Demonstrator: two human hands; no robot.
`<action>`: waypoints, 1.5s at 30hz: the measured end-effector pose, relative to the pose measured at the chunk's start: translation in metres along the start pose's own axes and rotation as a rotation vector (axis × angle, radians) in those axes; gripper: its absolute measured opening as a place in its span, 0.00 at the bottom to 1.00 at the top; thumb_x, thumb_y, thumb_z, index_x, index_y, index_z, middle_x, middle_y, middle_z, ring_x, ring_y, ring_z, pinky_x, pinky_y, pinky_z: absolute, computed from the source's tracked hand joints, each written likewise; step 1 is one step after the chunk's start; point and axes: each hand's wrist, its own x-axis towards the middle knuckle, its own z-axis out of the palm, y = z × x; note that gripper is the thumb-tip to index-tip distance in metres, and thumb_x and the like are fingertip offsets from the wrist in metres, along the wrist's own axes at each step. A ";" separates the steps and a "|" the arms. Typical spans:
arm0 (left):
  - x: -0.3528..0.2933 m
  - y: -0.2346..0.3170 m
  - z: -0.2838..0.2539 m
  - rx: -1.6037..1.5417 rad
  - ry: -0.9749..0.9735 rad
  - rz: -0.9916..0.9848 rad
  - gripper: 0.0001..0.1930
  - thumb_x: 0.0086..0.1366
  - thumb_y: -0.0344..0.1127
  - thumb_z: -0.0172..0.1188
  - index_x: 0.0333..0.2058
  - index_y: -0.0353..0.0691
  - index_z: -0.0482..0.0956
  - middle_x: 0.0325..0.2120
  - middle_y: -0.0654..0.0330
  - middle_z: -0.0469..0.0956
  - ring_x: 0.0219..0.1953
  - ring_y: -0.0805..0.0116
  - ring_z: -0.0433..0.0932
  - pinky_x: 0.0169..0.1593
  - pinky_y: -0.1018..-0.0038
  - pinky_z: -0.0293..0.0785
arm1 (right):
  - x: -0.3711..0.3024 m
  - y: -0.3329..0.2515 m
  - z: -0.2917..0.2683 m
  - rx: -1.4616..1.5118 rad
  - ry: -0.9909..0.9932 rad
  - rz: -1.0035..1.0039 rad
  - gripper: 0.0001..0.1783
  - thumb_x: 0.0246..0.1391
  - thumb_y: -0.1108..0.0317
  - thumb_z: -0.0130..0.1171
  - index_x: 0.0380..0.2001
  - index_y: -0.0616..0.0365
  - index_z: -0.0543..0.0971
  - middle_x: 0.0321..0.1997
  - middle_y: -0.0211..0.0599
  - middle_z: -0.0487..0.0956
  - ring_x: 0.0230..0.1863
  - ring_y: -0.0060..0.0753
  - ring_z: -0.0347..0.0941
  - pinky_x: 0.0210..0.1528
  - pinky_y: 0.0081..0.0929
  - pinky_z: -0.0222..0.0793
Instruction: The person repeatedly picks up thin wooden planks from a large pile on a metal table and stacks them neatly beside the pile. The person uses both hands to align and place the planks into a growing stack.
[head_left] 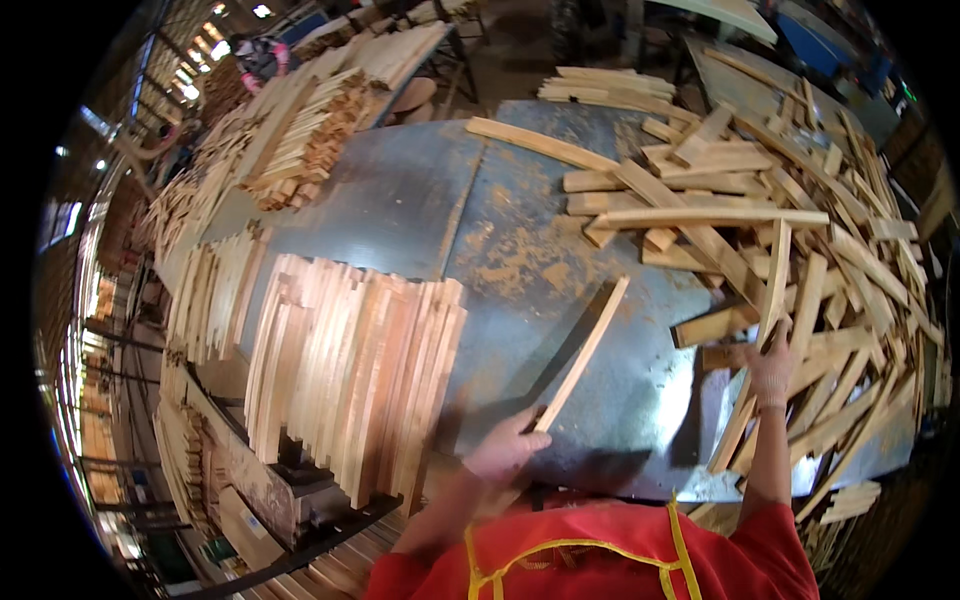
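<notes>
Pinching one end of a slim wooden strip (pixel 585 352), the left hand (pixel 503 447) sits at the lower centre of the frame, the strip slanting up and right over a grey metal table (pixel 350 215). At right, the right hand (pixel 768 368) lies over a pale stick (pixel 776 270) in a jumbled wood heap (pixel 725 160); whether its fingers grip that stick, I cannot tell. Left of centre stand aligned strips (pixel 350 360); sawdust (pixel 530 250) patches the table's middle.
</notes>
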 end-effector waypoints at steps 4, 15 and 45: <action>-0.034 0.003 0.007 0.297 0.182 -0.111 0.21 0.70 0.38 0.59 0.56 0.31 0.76 0.53 0.48 0.81 0.53 0.47 0.80 0.57 0.59 0.75 | -0.047 -0.010 0.074 0.697 -0.364 -0.021 0.48 0.51 0.82 0.62 0.77 0.69 0.57 0.71 0.42 0.71 0.65 0.34 0.70 0.64 0.27 0.69; -0.097 -0.107 -0.104 1.474 0.981 0.117 0.35 0.60 0.51 0.64 0.63 0.39 0.73 0.65 0.50 0.68 0.71 0.49 0.62 0.72 0.45 0.56 | -0.181 -0.169 0.226 1.133 -0.607 0.312 0.17 0.60 0.75 0.58 0.53 0.61 0.75 0.43 0.38 0.78 0.43 0.36 0.74 0.46 0.37 0.74; -0.054 -0.101 -0.105 1.613 0.953 0.232 0.36 0.61 0.44 0.66 0.67 0.41 0.68 0.66 0.47 0.67 0.70 0.39 0.63 0.73 0.43 0.57 | 0.044 -0.155 0.044 -1.042 -0.622 -1.359 0.47 0.55 0.42 0.69 0.73 0.49 0.65 0.63 0.39 0.77 0.62 0.42 0.75 0.60 0.44 0.66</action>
